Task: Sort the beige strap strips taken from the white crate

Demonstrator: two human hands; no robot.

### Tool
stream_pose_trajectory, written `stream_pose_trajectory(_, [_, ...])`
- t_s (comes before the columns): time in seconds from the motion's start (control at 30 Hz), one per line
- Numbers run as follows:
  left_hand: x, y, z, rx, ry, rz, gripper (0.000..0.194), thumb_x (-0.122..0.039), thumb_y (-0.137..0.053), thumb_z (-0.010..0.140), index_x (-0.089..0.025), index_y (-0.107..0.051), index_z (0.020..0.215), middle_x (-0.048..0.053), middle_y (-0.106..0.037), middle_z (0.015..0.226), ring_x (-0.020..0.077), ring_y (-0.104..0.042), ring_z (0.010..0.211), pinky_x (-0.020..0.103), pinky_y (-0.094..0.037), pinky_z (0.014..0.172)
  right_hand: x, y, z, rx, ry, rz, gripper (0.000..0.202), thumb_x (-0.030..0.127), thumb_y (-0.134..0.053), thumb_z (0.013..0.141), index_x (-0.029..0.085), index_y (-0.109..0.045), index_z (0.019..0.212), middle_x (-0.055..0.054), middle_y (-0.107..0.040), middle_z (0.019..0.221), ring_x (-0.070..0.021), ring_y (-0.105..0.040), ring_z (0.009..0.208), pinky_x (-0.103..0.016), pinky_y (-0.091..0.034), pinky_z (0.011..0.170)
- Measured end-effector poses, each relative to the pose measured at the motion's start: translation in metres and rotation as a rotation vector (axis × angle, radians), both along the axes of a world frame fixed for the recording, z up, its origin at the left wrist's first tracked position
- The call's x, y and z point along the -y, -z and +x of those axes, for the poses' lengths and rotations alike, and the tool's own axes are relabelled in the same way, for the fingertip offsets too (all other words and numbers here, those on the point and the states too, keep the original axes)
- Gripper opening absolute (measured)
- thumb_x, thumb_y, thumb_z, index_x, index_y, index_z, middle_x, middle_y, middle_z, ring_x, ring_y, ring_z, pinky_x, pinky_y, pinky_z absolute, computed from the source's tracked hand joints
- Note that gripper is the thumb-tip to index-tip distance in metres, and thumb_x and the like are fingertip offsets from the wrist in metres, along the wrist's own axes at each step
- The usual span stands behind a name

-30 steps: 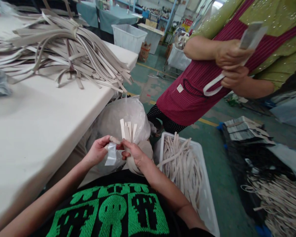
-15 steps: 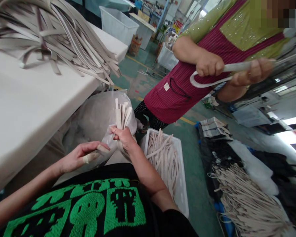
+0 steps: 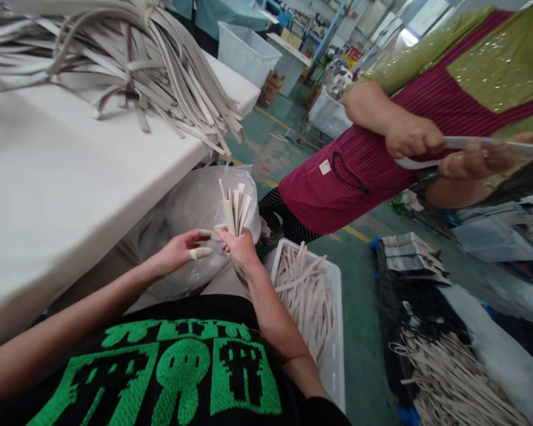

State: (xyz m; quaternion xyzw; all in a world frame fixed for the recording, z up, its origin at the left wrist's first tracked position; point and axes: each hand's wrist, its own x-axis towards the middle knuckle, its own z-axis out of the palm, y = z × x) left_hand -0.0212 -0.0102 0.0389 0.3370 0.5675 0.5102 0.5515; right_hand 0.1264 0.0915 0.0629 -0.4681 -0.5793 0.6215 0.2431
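Right hand (image 3: 241,245): strip bundle (image 3: 235,207) | left hand (image 3: 184,251): open | white crate (image 3: 339,319): beige strips (image 3: 308,296)

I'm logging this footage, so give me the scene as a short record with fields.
left hand: open, two fingers wrapped
right hand: gripping a bunch of pale strips
table: heap of strips on top
white crate: loose strips inside
co-worker: both hands on a pale band

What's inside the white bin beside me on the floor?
The white bin holds a loose tangle of pale strips. Those on top hide whatever lies deeper, and my view of its near corner is blocked by your right arm.
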Motion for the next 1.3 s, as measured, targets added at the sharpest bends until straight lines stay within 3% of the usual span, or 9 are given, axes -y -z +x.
stream_pose_trajectory(0.1, [-0.006, 0.005, 0.009, 0.036, 0.133, -0.048, 0.036, -0.044, -0.084, 0.059, -0.017, -0.073, 0.079, 0.006, -0.075, 0.081, 0.0225, -0.067, 0.078, 0.035, -0.053, 0.082, -0.004, 0.001, -0.003, 0.037, 0.004, 0.033, 0.023, 0.034, -0.073, 0.07, 0.012, -0.07, 0.077, 0.001, -0.06, 0.058, -0.0077, -0.047, 0.045, -0.021, -0.038, 0.044])
stream_pose_trajectory(0.17, [-0.005, 0.01, 0.011, 0.053, 0.148, -0.087, 0.03, -0.042, -0.083, 0.059, -0.018, -0.071, 0.072, 0.004, -0.072, 0.073, 0.0198, -0.063, 0.071, 0.033, -0.051, 0.076, -0.006, 0.002, -0.005, 0.048, -0.012, 0.049, 0.02, 0.031, -0.072, 0.07, 0.012, -0.069, 0.075, 0.002, -0.058, 0.057, -0.0075, -0.046, 0.044, -0.021, -0.038, 0.044])
stream_pose_trajectory(0.47, [-0.003, 0.024, 0.002, -0.059, 0.072, -0.142, 0.034, -0.042, -0.088, 0.05, -0.018, -0.072, 0.068, 0.0, -0.07, 0.068, 0.0164, -0.057, 0.064, 0.027, -0.048, 0.063, -0.014, 0.013, -0.016, 0.082, -0.056, 0.083, 0.015, 0.027, -0.071, 0.076, 0.012, -0.07, 0.08, 0.001, -0.063, 0.064, -0.0102, -0.053, 0.052, -0.021, -0.041, 0.049])
stream_pose_trajectory(0.7, [-0.003, 0.024, 0.013, 0.172, 0.105, -0.199, 0.028, -0.034, -0.085, 0.051, -0.019, -0.066, 0.065, -0.001, -0.067, 0.061, 0.0143, -0.056, 0.055, 0.025, -0.046, 0.058, -0.025, 0.011, -0.021, 0.123, -0.043, 0.064, 0.015, 0.025, -0.071, 0.077, 0.012, -0.07, 0.084, 0.002, -0.062, 0.063, -0.0095, -0.054, 0.054, -0.019, -0.042, 0.049])
stream_pose_trajectory(0.87, [-0.004, 0.026, 0.014, 0.113, 0.218, -0.174, 0.024, -0.038, -0.082, 0.058, -0.018, -0.071, 0.065, 0.001, -0.066, 0.059, 0.0147, -0.054, 0.053, 0.026, -0.043, 0.058, -0.024, 0.017, -0.024, 0.108, -0.053, 0.054, 0.017, 0.027, -0.071, 0.075, 0.012, -0.07, 0.083, 0.002, -0.061, 0.062, -0.0091, -0.053, 0.053, -0.02, -0.041, 0.049])
stream_pose_trajectory(1.03, [-0.001, 0.029, 0.014, 0.048, 0.345, -0.182, 0.034, -0.05, -0.081, 0.065, -0.017, -0.075, 0.06, 0.005, -0.069, 0.061, 0.0172, -0.057, 0.056, 0.028, -0.046, 0.062, -0.027, 0.022, -0.024, 0.058, -0.021, 0.022, 0.025, 0.035, -0.075, 0.072, 0.013, -0.067, 0.08, 0.003, -0.059, 0.06, -0.008, -0.05, 0.049, -0.019, -0.039, 0.047])
stream_pose_trajectory(1.13, [-0.002, 0.03, 0.008, 0.084, 0.228, -0.181, 0.042, -0.056, -0.086, 0.061, -0.015, -0.075, 0.062, 0.006, -0.07, 0.062, 0.0172, -0.059, 0.06, 0.028, -0.048, 0.066, -0.028, 0.024, -0.015, -0.005, -0.009, 0.02, 0.043, 0.053, -0.076, 0.074, 0.013, -0.066, 0.085, 0.002, -0.059, 0.06, -0.0066, -0.045, 0.045, -0.02, -0.039, 0.045])
stream_pose_trajectory(1.3, [-0.016, 0.022, -0.015, 0.39, -0.175, -0.122, 0.054, -0.052, -0.098, 0.049, -0.014, -0.062, 0.061, -0.001, -0.057, 0.058, 0.0097, -0.05, 0.055, 0.023, -0.048, 0.06, -0.008, 0.029, 0.016, -0.142, -0.105, -0.106, 0.082, 0.09, -0.055, 0.075, 0.013, -0.062, 0.102, 0.001, -0.061, 0.06, -0.007, -0.042, 0.038, -0.02, -0.035, 0.04])
